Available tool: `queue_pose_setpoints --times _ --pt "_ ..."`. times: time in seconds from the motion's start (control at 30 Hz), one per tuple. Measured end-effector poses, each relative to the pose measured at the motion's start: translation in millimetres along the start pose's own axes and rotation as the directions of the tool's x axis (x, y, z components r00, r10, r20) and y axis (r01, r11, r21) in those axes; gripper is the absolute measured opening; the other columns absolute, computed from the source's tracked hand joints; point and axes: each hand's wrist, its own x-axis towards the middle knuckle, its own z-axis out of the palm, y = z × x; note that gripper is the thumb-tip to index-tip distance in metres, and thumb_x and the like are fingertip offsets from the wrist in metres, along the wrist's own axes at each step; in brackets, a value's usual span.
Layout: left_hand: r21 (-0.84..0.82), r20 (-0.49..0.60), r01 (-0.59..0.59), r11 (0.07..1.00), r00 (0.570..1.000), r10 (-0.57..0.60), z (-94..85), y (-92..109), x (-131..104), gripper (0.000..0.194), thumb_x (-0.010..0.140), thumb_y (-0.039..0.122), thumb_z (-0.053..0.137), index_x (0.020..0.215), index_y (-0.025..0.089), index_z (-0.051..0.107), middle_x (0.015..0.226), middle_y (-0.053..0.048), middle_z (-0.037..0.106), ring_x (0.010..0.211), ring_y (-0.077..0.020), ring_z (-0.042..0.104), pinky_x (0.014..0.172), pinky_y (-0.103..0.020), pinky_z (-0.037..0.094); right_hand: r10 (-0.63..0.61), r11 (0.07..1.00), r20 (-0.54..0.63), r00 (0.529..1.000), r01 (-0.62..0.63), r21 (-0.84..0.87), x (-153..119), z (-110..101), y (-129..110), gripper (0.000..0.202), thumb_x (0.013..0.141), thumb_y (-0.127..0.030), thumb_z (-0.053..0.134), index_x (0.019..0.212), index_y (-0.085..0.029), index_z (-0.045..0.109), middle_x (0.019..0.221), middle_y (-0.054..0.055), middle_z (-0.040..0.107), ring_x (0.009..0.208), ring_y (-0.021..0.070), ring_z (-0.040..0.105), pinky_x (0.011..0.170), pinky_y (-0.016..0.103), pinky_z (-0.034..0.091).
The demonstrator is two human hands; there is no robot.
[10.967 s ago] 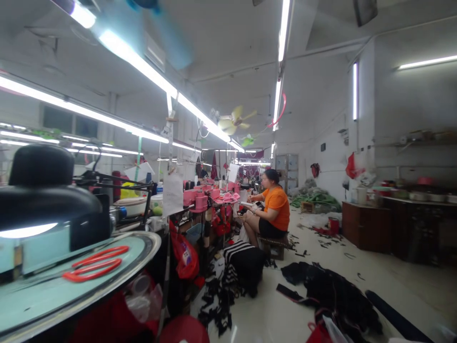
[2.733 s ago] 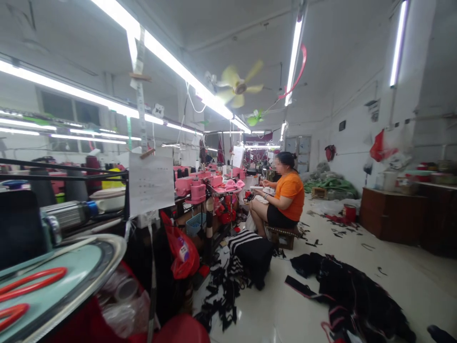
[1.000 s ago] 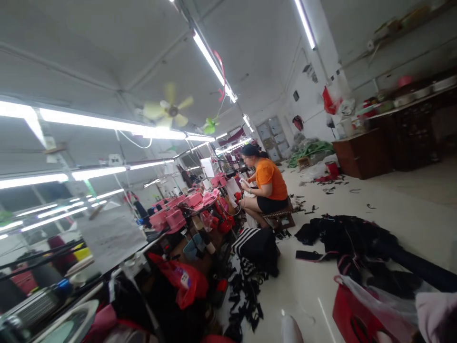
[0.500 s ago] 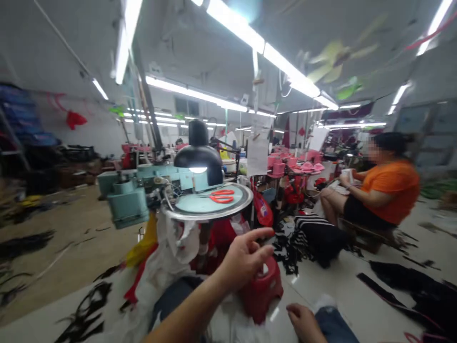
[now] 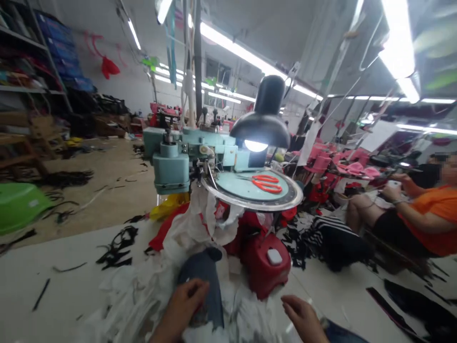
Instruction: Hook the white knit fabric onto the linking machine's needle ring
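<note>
My left hand (image 5: pixel 189 300) is low in the middle of the view, over my denim-covered leg (image 5: pixel 205 271). Its fingers are loosely bent and a little apart, with nothing visible in them. Lower right, above my other knee, my right hand (image 5: pixel 302 312) has its fingers loosely stretched out and holds nothing. In front stands a pale green sewing machine (image 5: pixel 171 169) with a round table plate (image 5: pixel 228 183). Orange-handled scissors (image 5: pixel 267 184) lie on the plate, under a lit black lamp (image 5: pixel 262 126). Below is a red stool (image 5: pixel 266 271) bearing a small white case (image 5: pixel 274 257).
White fabric (image 5: pixel 143 300) is heaped around my legs. Black scraps (image 5: pixel 119 247) litter the floor. At the right sits a person in an orange top (image 5: pixel 435 214), beside a striped black cloth bundle (image 5: pixel 337 243). A green plastic tub (image 5: pixel 21 207) stands at the left.
My left hand has dropped from in front of the red stool to over my leg, its pointing finger now bent. The view has turned left, so the machine and person appear further right.
</note>
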Motion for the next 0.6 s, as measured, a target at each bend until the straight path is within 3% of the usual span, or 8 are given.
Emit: queue_pose_setpoints --times 0.03,0.13,0.23,0.4,0.5,0.6 --pt "0.019 -0.052 -0.051 0.998 0.997 0.052 -6.9 1.2 2.3 0.059 0.069 0.076 0.059 0.064 0.017 0.059 0.052 0.001 0.053 0.05 -0.0149 0.052 0.052 -0.027 0.043 0.014 1.0 0.021 1.0 -0.014 -0.013 -2.8 6.1 -1.7 0.041 0.074 -0.053 0.057 0.082 -0.019 0.079 0.086 0.011 0.08 0.082 0.0303 0.076 0.077 0.039 0.06" --pt "0.068 -0.099 -0.041 0.997 0.994 0.048 -22.8 1.9 13.1 0.051 0.072 0.066 0.061 0.08 0.016 0.066 0.068 -0.002 0.062 0.067 -0.0178 0.06 0.066 -0.029 0.049 0.052 0.998 0.081 0.995 -0.048 -0.05 -6.8 12.4 -4.6 0.033 0.081 -0.046 0.062 0.09 -0.017 0.076 0.091 0.01 0.079 0.086 0.0251 0.075 0.085 0.042 0.058" --pt "0.136 -0.055 -0.018 0.991 0.998 0.026 -31.8 -2.5 16.8 0.043 0.073 0.056 0.066 0.088 0.017 0.07 0.082 -0.004 0.068 0.08 -0.0194 0.063 0.077 -0.029 0.049 0.069 0.994 0.101 0.993 -0.059 -0.091 -8.2 7.1 -10.3 0.028 0.089 -0.04 0.064 0.1 -0.015 0.07 0.1 0.008 0.076 0.091 0.0202 0.072 0.092 0.044 0.053" --pt "0.208 0.018 0.023 0.978 0.999 -0.027 -45.0 -17.2 -4.4 0.04 0.071 0.051 0.069 0.092 0.017 0.073 0.09 -0.006 0.073 0.084 -0.0221 0.066 0.08 -0.032 0.051 -0.008 0.994 0.186 0.982 0.028 -0.107 -25.0 9.0 -46.2 0.028 0.087 -0.033 0.055 0.102 -0.017 0.074 0.103 0.009 0.076 0.096 0.0238 0.071 0.094 0.04 0.051" --pt "0.238 -0.055 0.068 0.969 0.997 -0.057 -52.0 -40.1 -18.5 0.046 0.069 0.05 0.068 0.099 0.016 0.071 0.099 -0.01 0.073 0.092 -0.0257 0.066 0.082 -0.036 0.052 -0.053 0.993 0.307 0.95 0.083 -0.087 -39.4 33.6 -74.2 0.028 0.085 -0.029 0.053 0.101 -0.019 0.074 0.103 0.007 0.077 0.098 0.0224 0.07 0.093 0.034 0.051" --pt "0.251 -0.134 0.114 0.961 0.988 -0.082 -51.6 -69.7 -28.0 0.068 0.062 0.048 0.071 0.12 0.012 0.063 0.115 -0.017 0.069 0.099 -0.0301 0.066 0.079 -0.039 0.055 -0.037 0.992 0.419 0.907 0.083 -0.092 -55.3 74.7 -94.2 0.028 0.085 -0.024 0.059 0.109 -0.019 0.071 0.107 0.007 0.075 0.099 0.0206 0.069 0.092 0.033 0.05"
